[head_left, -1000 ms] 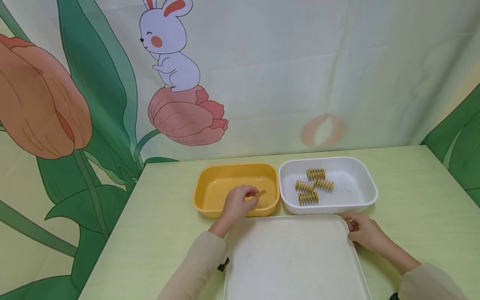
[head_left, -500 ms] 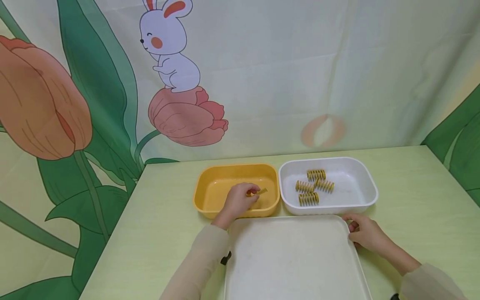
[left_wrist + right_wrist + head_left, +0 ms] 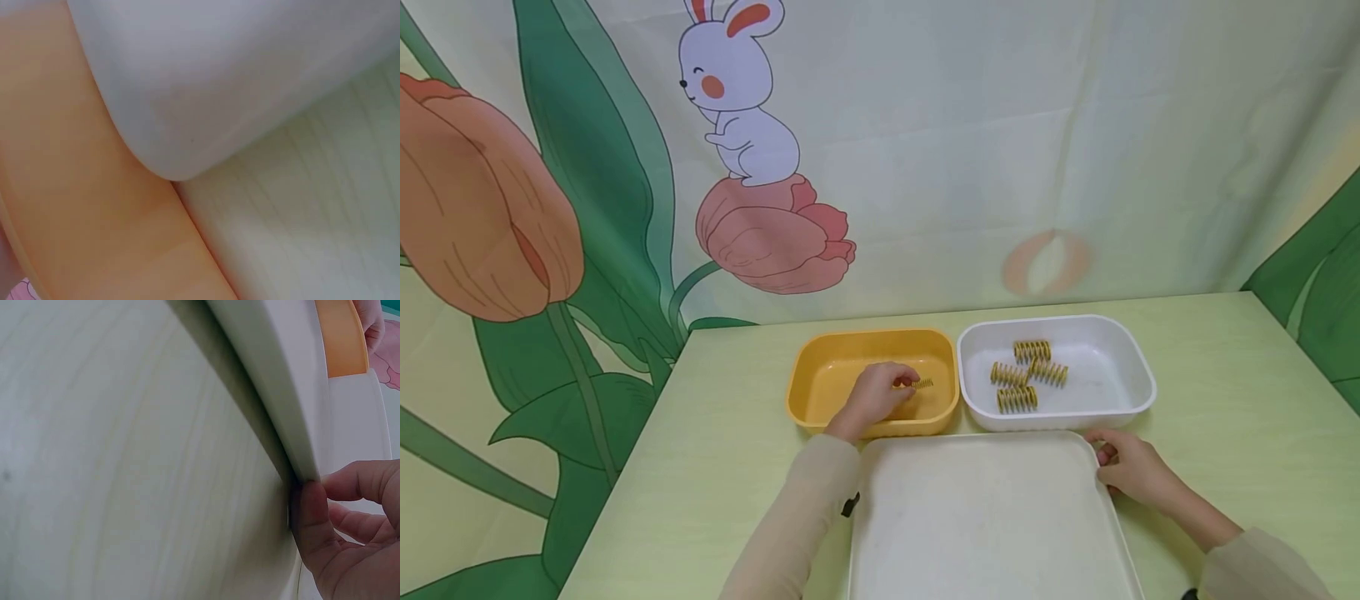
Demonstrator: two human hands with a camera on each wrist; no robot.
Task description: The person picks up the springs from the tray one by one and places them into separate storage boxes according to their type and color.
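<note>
In the head view my left hand is over the yellow container, pinching a small thin spring between thumb and fingers. The spring points right, nearly level. At the white tray's far right corner, my right hand grips the rim. The right wrist view shows its thumb against the tray's side and a finger at the rim. Several larger yellow springs lie in the white container. The left wrist view shows the yellow container's wall and the tray corner; the left fingertips are hidden there.
Both containers stand side by side behind the tray on a pale green table. A printed curtain with a rabbit and tulips hangs behind the table's back edge.
The left hand has risen slightly in the view, and the spring in it has turned from tilted to nearly level. The right hand and the tray look much the same.
</note>
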